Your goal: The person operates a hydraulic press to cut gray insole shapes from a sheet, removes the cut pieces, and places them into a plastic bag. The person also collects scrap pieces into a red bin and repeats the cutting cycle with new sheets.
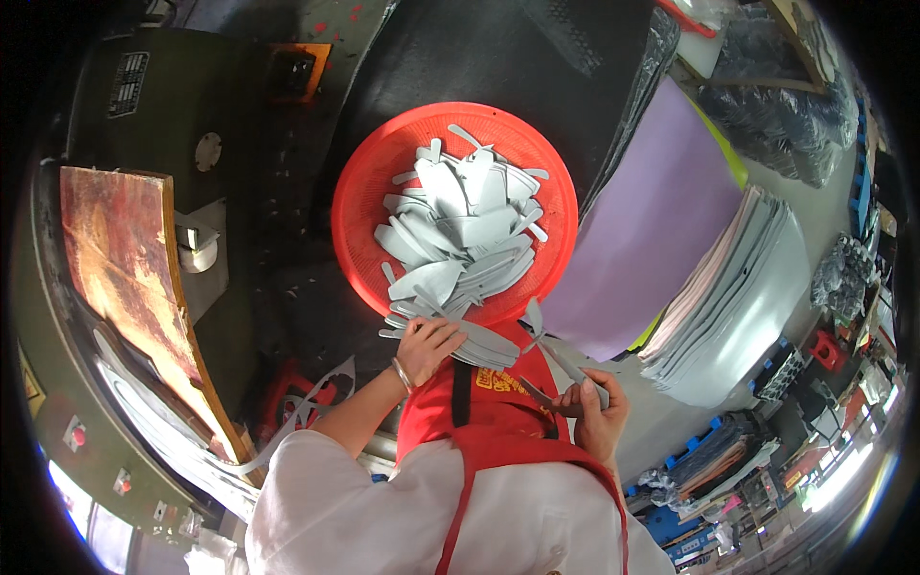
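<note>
left hand (428,347) curled over a fanned stack of grey cut pieces (479,343) at the near rim of a round red basket (369,177), fingers pressed down on the stack, long axis of those pieces running left to right and tilting down toward the right. right hand (596,407) closed around a thin bundle of grey strips (561,364), pinched between thumb and fingers, pointing up and left toward the basket. lower ends of the strips hidden inside the fist, exact count impossible to make out, stack partly covered by the left palm.
</note>
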`<action>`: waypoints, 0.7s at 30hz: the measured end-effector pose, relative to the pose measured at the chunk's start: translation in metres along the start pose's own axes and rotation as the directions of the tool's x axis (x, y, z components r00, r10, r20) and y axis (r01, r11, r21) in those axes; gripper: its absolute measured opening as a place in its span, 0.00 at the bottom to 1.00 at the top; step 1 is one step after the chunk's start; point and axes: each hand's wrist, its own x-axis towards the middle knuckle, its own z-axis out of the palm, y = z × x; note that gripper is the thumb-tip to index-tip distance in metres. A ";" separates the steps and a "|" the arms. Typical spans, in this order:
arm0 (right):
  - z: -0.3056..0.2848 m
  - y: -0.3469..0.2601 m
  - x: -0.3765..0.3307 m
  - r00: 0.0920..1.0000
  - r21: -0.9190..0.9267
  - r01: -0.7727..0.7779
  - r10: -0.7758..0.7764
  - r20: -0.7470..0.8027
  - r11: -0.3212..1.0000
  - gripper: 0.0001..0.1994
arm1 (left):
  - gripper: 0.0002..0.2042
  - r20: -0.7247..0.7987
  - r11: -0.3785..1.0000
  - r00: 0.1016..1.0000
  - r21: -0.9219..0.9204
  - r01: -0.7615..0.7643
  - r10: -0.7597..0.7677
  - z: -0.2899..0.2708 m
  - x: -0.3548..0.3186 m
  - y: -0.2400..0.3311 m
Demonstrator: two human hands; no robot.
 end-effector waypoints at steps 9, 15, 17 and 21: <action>-0.001 0.000 -0.004 0.999 0.040 0.035 -0.035 0.001 0.999 0.10 | 0.17 0.058 0.983 0.982 0.031 0.181 -0.182 -0.008 0.033 -0.014; 0.001 0.001 -0.004 0.999 0.045 0.053 -0.053 -0.005 0.998 0.10 | 0.19 0.464 0.977 0.861 0.126 0.171 -0.210 -0.014 0.089 -0.056; 0.003 0.003 -0.004 0.999 0.032 0.048 -0.047 -0.018 0.998 0.10 | 0.23 0.292 0.988 0.944 0.055 0.145 -0.155 -0.005 0.121 -0.079; 0.004 0.005 -0.005 0.999 0.008 0.036 -0.036 -0.023 0.999 0.10 | 0.33 -0.078 0.924 0.997 0.380 0.046 -0.017 0.009 0.170 -0.117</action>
